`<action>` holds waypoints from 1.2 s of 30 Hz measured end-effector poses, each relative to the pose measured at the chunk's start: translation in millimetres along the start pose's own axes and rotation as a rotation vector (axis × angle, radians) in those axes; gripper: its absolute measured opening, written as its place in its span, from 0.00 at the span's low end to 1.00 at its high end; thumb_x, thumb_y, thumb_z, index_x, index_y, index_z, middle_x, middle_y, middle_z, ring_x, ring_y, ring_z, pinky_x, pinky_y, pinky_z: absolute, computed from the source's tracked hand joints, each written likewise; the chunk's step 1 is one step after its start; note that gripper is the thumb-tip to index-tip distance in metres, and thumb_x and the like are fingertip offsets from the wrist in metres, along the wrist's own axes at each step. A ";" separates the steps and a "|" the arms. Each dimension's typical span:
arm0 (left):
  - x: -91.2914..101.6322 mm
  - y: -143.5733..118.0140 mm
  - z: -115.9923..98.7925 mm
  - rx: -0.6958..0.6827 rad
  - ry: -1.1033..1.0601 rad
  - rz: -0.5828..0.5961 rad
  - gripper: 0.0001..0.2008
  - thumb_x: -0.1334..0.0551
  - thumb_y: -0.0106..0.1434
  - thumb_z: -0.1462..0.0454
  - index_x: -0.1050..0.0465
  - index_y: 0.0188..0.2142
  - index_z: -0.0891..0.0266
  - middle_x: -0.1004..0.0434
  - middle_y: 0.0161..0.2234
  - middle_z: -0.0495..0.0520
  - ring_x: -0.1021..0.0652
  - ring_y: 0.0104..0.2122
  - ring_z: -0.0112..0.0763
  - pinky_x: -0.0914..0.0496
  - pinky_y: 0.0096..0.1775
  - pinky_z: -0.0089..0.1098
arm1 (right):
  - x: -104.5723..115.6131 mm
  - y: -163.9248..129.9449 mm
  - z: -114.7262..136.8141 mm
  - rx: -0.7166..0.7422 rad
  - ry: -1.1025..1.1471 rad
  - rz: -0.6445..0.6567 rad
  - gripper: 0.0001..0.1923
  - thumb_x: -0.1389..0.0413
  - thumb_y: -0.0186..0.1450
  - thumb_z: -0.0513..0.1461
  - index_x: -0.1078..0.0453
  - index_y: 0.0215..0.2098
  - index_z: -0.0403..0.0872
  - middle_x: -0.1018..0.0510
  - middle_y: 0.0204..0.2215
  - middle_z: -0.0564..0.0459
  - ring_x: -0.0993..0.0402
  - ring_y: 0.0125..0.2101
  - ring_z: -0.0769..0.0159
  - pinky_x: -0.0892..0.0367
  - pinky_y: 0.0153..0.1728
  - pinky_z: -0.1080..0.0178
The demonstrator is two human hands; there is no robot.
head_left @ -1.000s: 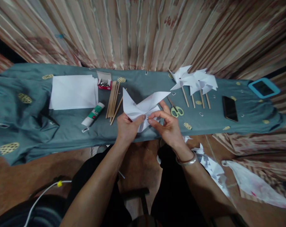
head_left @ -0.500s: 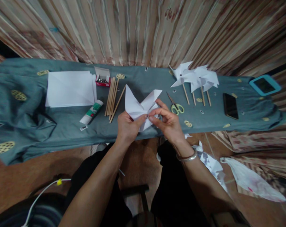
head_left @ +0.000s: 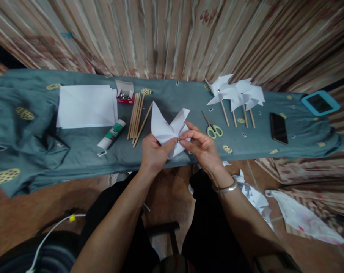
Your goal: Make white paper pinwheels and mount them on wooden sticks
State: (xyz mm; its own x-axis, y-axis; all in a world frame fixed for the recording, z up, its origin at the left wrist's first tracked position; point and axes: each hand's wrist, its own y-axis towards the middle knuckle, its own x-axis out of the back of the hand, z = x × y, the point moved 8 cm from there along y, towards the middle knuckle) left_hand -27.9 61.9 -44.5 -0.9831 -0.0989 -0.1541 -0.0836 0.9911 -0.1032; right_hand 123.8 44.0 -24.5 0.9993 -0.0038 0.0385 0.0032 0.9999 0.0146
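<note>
1. A person's left hand and right hand meet over the near edge of a cloth-covered tabletop, both pinching a folded white paper at its centre.
2. Left thumb and fingers grip the paper's lower middle; the right hand's fingertips press in against the same spot, so the two hands touch there.
3. Compared with a second ago, the paper's right flap has folded inward: the long point that reached out above the right hand now stands shorter and closer to the centre.
4. The right hand has closed in on the left; a gap between the fingertips seen a second ago is gone.
5. Scissors with green handles lie just beyond the right hand, unmoved.
6. Farther out past the right hand, finished paper pinwheels on sticks rest together, with a dark phone beyond them.
7. Beyond the left hand lies a row of wooden sticks, a glue tube beside them, a small open box of pins at their far end, and a stack of white sheets farther left.
8. A bangle circles the right wrist.
</note>
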 end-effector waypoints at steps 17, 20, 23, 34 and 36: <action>3.1 -1.1 -4.8 -0.187 0.252 0.022 0.11 0.33 0.48 0.59 0.22 0.28 0.66 0.19 0.26 0.53 0.21 0.26 0.34 0.29 0.30 0.30 | -3.2 -1.8 -9.5 -0.075 0.035 -0.006 0.10 0.34 0.54 0.46 0.24 0.30 0.51 0.27 0.52 0.51 0.42 0.61 0.56 0.53 0.63 0.52; 4.8 -1.2 -5.5 -0.211 0.290 0.005 0.10 0.34 0.49 0.60 0.22 0.27 0.66 0.20 0.24 0.53 0.22 0.25 0.34 0.30 0.28 0.29 | -5.4 -2.7 -9.4 -0.061 0.018 -0.011 0.10 0.35 0.55 0.47 0.25 0.31 0.51 0.26 0.49 0.52 0.36 0.57 0.57 0.46 0.60 0.54; 6.2 -0.8 -5.7 -0.217 0.296 -0.004 0.09 0.33 0.48 0.60 0.22 0.26 0.65 0.21 0.23 0.52 0.23 0.24 0.33 0.30 0.28 0.29 | -8.6 -3.1 -9.4 -0.057 0.040 -0.009 0.10 0.36 0.55 0.47 0.26 0.31 0.51 0.28 0.50 0.52 0.32 0.51 0.59 0.42 0.56 0.55; 4.7 -1.9 -11.9 -0.162 0.221 0.073 0.11 0.31 0.47 0.59 0.21 0.26 0.66 0.20 0.23 0.52 0.22 0.25 0.34 0.28 0.31 0.30 | -11.6 -3.0 -11.2 -0.073 0.072 -0.052 0.11 0.35 0.54 0.47 0.26 0.29 0.51 0.26 0.50 0.52 0.37 0.57 0.57 0.47 0.60 0.53; 5.4 -1.5 -9.6 -0.142 0.192 0.078 0.11 0.31 0.46 0.59 0.21 0.27 0.66 0.19 0.25 0.53 0.21 0.26 0.34 0.27 0.31 0.30 | -11.9 -2.5 -10.6 -0.073 0.060 -0.060 0.11 0.35 0.53 0.48 0.26 0.29 0.51 0.25 0.49 0.52 0.37 0.58 0.57 0.48 0.61 0.53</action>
State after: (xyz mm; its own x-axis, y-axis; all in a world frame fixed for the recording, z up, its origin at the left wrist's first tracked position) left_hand -34.7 60.7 -35.8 -0.9992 -0.0167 0.0351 -0.0152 0.9990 0.0424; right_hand 112.3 41.7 -35.5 0.9977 -0.0645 -0.0199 0.0632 0.9963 -0.0574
